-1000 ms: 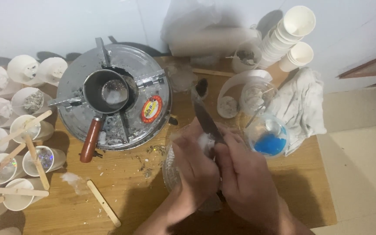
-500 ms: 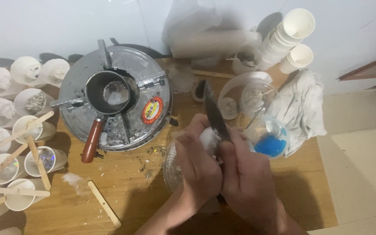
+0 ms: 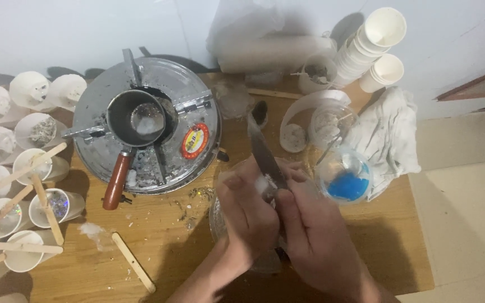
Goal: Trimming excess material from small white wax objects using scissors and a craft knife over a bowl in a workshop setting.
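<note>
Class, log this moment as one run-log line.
left hand: holds white lump | right hand: holds knife, blade on lump | below: clear bowl | nearby: stove, blue glass

Right hand (image 3: 315, 235) holds knife (image 3: 265, 154) (blade up) beside left hand (image 3: 248, 210).

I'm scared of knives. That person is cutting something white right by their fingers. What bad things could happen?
The knife blade runs close to the left hand that holds the white lump, so a slip of the right hand might nick a finger. The glass cup with blue stuff sits right beside the right hand, so an elbow or wrist bump could tip it. White crumbs may also scatter on the wooden table.
</note>
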